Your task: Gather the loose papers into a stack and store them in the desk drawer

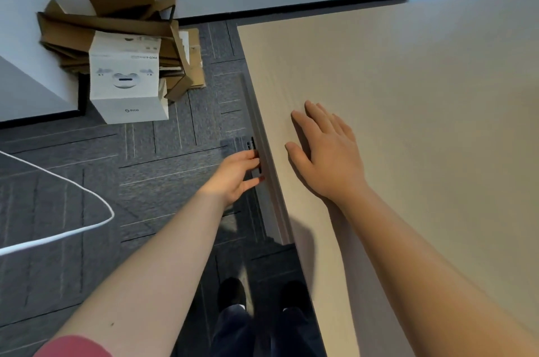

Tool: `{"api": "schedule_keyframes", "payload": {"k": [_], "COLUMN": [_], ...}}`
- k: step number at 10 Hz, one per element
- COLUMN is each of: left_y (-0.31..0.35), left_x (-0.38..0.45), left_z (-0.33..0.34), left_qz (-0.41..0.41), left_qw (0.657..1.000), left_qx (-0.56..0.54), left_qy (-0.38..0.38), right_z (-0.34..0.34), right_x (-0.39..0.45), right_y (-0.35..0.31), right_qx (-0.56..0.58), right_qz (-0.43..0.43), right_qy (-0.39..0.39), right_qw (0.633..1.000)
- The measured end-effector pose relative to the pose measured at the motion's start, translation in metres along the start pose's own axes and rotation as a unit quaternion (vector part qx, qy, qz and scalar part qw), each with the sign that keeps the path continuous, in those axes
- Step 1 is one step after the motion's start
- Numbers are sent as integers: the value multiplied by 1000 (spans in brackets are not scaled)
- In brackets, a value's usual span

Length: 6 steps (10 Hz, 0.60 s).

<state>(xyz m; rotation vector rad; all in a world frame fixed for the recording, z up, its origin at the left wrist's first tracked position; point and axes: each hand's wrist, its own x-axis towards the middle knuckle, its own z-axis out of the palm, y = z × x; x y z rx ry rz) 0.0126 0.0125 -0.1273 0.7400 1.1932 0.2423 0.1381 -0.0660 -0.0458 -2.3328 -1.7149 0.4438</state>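
Note:
A light wooden desk (408,94) fills the right half of the view. Its drawer front (262,135) runs as a narrow grey strip just under the desk's left edge and looks closed. My left hand (233,175) is at the drawer's dark handle (256,158), fingertips on it, thumb below. My right hand (326,152) lies flat, fingers apart, on the desktop near that edge and holds nothing. No papers are in view.
A white product box (125,79) and flattened cardboard (116,21) are piled on the grey carpet by the wall at upper left. A white cable (73,228) loops over the floor at left. My shoes (262,295) stand beside the desk edge.

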Motion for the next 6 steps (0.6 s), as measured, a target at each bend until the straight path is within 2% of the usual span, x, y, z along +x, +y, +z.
{"api": "schedule_keyframes", "payload": {"k": [5,6], "left_y": [8,15], "left_x": [8,-9], "left_z": [4,7], "left_qz": [-29,9], "left_qw": [998,985], "left_qx": [50,171], "left_qy": [-7,7], "right_z": [4,2], "right_x": [3,0], "right_y": [-1,2], "right_qx": [17,31], "right_qz": [-13,12], "right_qy": [9,-12], "right_qw": [1000,999]}}
